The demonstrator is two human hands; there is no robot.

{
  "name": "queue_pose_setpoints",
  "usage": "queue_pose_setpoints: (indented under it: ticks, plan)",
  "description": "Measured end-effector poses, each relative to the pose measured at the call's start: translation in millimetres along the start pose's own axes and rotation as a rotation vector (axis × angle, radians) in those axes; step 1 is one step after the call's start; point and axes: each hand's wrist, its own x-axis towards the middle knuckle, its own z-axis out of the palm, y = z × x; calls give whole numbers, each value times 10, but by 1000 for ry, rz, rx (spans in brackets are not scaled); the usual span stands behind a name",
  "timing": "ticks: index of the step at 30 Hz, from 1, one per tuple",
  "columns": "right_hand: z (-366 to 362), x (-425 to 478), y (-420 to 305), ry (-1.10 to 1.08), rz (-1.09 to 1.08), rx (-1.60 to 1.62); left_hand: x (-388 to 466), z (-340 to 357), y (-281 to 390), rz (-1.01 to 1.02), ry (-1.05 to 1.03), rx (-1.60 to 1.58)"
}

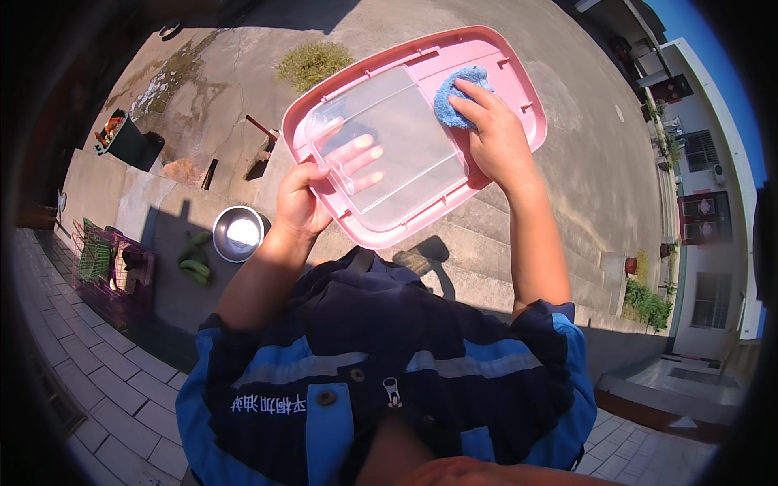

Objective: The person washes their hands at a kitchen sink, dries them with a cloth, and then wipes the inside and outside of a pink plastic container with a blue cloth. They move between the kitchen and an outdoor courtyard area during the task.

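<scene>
A pink plastic lid (pixel 489 51) with a clear window panel (pixel 395 133) is held up in front of me, its ribbed rim facing me. My left hand (pixel 316 188) grips its left edge, thumb on the near face and fingers seen through the clear panel behind it. My right hand (pixel 495 130) presses a bunched blue cloth (pixel 453 100) against the pink part at the lid's right end. The cloth lies beside the clear panel, partly hidden under the fingers.
Concrete steps (pixel 474 243) descend beyond my lap. To the left stand a metal bowl (pixel 238 234), green gourd-like vegetables (pixel 194 261), a purple wire cage (pixel 130 267) and a dark green bin (pixel 130 143) filled with refuse. A green shrub (pixel 313 64) grows in the concrete yard.
</scene>
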Motion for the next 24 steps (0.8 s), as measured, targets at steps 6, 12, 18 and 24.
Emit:
queue_pose_setpoints:
  ticks: [6, 12, 18, 24]
  plan:
    - [-170, -107, -290, 282, -36, 143, 47, 32, -16, 5, 9, -220]
    - [-103, -161, -502, 218, -110, 228, 67, 88, -21, -10, 12, -151]
    - [78, -136, -634, 106, -278, 194, 56, 227, -13, 19, 7, -232]
    - [102, 32, -815, 50, -273, 308, 24, 243, -8, 8, -52, -270]
